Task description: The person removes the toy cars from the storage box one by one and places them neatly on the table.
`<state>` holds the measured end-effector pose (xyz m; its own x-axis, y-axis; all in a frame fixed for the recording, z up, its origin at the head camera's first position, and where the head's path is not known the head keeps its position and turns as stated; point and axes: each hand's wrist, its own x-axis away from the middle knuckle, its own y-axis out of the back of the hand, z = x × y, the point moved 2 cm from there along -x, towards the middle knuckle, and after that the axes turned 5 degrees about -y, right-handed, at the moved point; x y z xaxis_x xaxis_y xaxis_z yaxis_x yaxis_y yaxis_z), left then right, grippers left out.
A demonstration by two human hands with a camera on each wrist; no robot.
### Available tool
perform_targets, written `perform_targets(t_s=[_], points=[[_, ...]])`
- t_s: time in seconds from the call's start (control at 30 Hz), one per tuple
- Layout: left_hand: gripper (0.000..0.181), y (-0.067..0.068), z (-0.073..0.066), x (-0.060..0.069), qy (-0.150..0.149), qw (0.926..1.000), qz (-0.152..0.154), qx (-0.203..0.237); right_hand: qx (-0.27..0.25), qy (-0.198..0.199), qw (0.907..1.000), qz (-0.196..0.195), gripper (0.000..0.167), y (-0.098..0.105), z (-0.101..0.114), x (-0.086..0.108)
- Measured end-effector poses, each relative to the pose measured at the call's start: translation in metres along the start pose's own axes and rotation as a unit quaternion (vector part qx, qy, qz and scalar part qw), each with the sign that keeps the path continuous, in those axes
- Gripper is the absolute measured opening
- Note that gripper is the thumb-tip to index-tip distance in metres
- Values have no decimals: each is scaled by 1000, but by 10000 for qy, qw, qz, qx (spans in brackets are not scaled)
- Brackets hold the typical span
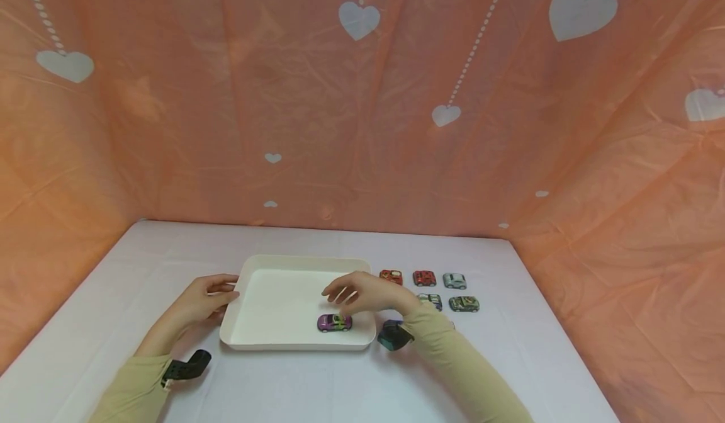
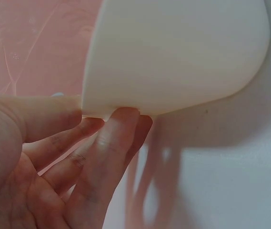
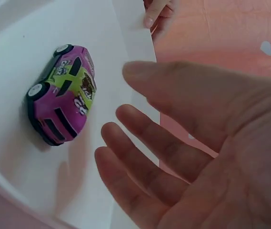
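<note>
A white rectangular tray (image 1: 272, 310) lies on the table, with my left hand (image 1: 199, 300) at its left side. In the left wrist view, my thumb and fingers pinch the tray's edge (image 2: 183, 57). Inside the tray, a purple and lime-green toy car (image 1: 334, 323) sits on its wheels near the front right. Over the tray's right part hovers my right hand (image 1: 365, 292), its fingers loosely bent. The right wrist view shows a gap between those fingers (image 3: 135, 176) and the toy car (image 3: 64, 95); the palm holds nothing.
Right of the tray stand several toy cars: an orange-red one (image 1: 391, 277), a red one (image 1: 424, 278), a pale one (image 1: 455, 281), a green one (image 1: 464, 304) and a blue-white one (image 1: 433, 301) partly behind the right arm. An orange curtain (image 1: 317, 127) encloses the table.
</note>
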<state>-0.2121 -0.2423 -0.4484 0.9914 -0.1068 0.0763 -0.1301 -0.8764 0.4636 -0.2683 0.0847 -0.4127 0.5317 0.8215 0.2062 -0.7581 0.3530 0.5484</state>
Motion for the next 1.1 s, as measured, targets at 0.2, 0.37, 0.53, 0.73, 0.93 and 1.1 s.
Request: perform_targets(t_s=[0.2, 0.37, 0.53, 0.73, 0.93, 1.1], points=[[46, -1, 0, 1, 15, 10000, 3, 26, 240, -170, 9995, 99, 46, -6, -2, 1], [46, -2, 0, 1, 52, 10000, 18, 33, 363, -237, 9989, 164, 44, -11, -5, 0], [46, -1, 0, 1, 58, 10000, 8, 44, 592, -290, 9977, 169, 43, -13, -5, 0], [47, -1, 0, 0, 122, 9999, 34, 99, 857, -370, 9956, 104, 40, -16, -6, -3], [49, 0, 1, -1, 165, 9998, 62, 107, 1171, -419, 9922, -8, 38, -18, -8, -5], [50, 1, 2, -2, 192, 9997, 94, 116, 1270, -454, 9908, -65, 38, -19, -7, -6]])
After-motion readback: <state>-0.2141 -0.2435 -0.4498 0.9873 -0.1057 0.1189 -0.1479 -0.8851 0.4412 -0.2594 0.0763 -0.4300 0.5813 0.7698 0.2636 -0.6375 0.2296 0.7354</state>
